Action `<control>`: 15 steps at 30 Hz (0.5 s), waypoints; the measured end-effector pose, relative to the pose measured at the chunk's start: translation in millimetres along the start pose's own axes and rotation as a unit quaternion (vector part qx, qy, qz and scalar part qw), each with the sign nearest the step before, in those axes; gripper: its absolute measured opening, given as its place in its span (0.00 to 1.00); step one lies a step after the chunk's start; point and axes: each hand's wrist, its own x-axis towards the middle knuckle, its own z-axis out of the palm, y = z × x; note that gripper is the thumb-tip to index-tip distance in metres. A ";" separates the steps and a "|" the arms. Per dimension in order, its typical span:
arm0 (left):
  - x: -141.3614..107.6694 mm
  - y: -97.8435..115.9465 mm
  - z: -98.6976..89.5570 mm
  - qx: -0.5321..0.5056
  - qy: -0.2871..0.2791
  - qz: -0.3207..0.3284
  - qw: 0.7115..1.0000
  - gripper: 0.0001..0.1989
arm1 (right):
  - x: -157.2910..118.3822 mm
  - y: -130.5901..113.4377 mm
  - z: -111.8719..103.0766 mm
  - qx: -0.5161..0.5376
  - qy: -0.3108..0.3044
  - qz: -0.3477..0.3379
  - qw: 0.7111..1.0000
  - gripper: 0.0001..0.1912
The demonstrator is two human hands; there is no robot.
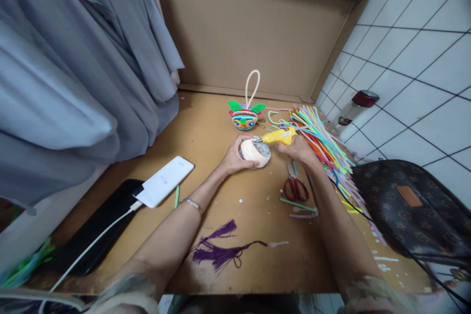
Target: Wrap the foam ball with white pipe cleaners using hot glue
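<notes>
My left hand grips a round, cream-wrapped ball from its left side, over the middle of the table. A bluish-grey patch shows on the ball's upper right. In my right hand is a yellow glue gun, its metal tip at the top of the ball; whether it touches cannot be told. Behind the ball sits a colourful animal-head ornament with green ears and a white loop. Red-handled scissors lie below my right hand. Purple tassels lie near the front edge.
Many coloured fuzzy stems are heaped at the right, beside a clear bottle and a brown patterned bag. A white power bank with a cable lies left, partly over a black object. Cardboard stands behind; grey cloth hangs left.
</notes>
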 end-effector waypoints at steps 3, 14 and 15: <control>0.1 0.3 0.4 0.000 0.003 0.002 1.000 0.43 | -1.3 -2.6 -1.7 -0.002 -0.004 0.007 1.000 0.10; -0.5 1.9 0.4 -0.003 0.003 -0.006 1.000 0.42 | -1.7 2.3 -0.9 -0.001 -0.026 0.012 1.000 0.10; -0.5 2.2 0.4 -0.003 0.003 -0.006 1.000 0.42 | -1.7 2.5 -0.4 0.006 -0.021 -0.002 1.000 0.11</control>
